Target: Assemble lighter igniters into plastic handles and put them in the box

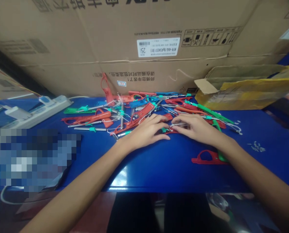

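My left hand (150, 130) reaches over the near side of a pile of red, blue and green plastic pieces and thin metal rods. Its fingers are spread, with the thumb stretched out, and the fingertips are beside a small green clip (164, 130). Close by on the right, my right hand (194, 127) has its fingers closed around a thin silvery rod (179, 124). Red plastic shows just under the fingertips of both hands. A red plastic piece with an oval hole (195, 160) lies nearer me, below my right wrist, partly hidden by the forearm together with a green piece (222, 156).
A large cardboard box (74, 64) stands behind the pile. An open yellow-taped carton (241, 95) sits at the right rear. To the left are a white power strip (37, 111) and a blurred-out item (35, 158). Small pale bits (257, 147) lie on the blue table (159, 168).
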The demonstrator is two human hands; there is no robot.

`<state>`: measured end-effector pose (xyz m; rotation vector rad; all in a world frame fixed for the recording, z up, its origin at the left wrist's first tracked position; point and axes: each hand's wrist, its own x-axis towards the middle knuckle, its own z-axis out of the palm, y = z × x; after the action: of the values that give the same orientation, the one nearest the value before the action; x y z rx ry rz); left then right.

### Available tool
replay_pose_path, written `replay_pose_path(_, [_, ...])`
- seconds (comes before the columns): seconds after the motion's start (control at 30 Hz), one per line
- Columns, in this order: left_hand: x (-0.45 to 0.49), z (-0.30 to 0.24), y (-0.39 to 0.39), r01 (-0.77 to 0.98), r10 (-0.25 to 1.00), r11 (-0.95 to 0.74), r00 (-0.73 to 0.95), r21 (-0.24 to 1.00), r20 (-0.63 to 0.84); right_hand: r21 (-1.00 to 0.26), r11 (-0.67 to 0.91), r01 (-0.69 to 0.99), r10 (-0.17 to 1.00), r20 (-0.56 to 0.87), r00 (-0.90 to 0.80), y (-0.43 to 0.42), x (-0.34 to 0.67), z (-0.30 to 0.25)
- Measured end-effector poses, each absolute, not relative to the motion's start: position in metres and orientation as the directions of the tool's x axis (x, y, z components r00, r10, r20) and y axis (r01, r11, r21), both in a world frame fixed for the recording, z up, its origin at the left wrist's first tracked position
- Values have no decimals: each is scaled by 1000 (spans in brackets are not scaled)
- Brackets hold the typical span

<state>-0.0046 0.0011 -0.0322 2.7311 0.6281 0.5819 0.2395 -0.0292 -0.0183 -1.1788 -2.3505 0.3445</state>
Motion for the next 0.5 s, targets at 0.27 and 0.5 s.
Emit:
replay_pose_path(0.27, [-1, -34, 3, 364, 459, -880, 819, 307, 345, -398, 614, 682, 789, 315, -527, -30, 239, -17])
replay_pose_path(0.5, [-1, -35, 3, 372, 495, -854, 794, 363, 353, -395, 617, 681, 787, 304, -537, -30, 238, -19])
